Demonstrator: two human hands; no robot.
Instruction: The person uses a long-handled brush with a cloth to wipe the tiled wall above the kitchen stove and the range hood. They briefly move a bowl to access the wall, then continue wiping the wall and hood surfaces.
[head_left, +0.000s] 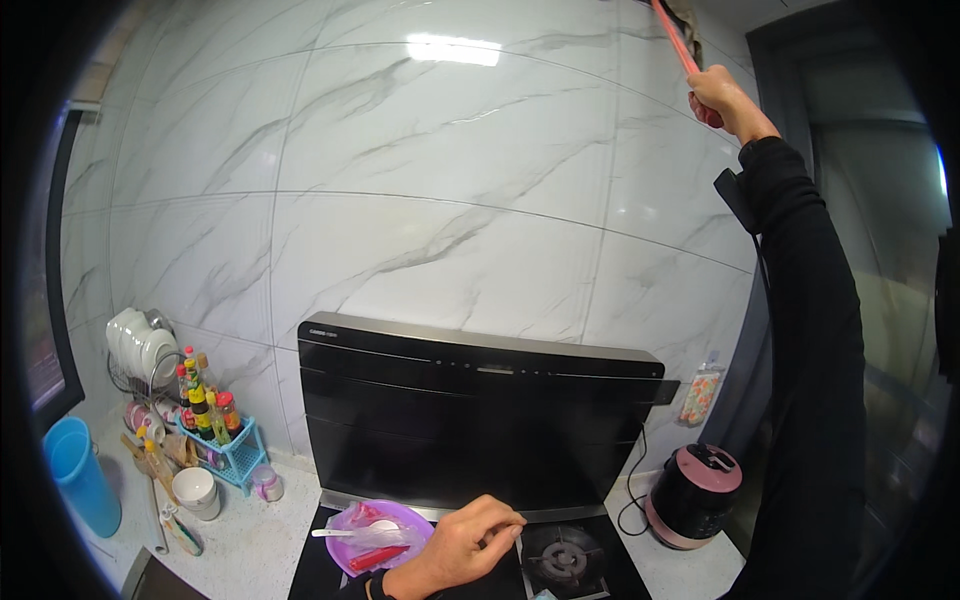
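Note:
My right hand (714, 97) is raised at the upper right, closed around the red handle (677, 41) of a tool. The tool's far end reaches the picture's top edge, by a dark and brownish cloth-like piece (688, 28); its kind cannot be told. Low in the middle, my left hand (472, 541) hovers over the black cooktop with curled fingers and nothing visible in it. Left of that hand lies a purple basin (339, 559) holding a white spoon (334, 532), clear plastic bags and a red object (379, 558). A gas burner (562, 559) is to its right.
A black range hood (472, 420) stands against the marbled wall tiles (450, 150). On the right counter is a pink-and-black electric cooker (694, 496) with a cord. The left counter holds a blue bucket (82, 480), a white bowl (196, 491), a blue bottle rack (244, 457) and a dish rack with plates (135, 345).

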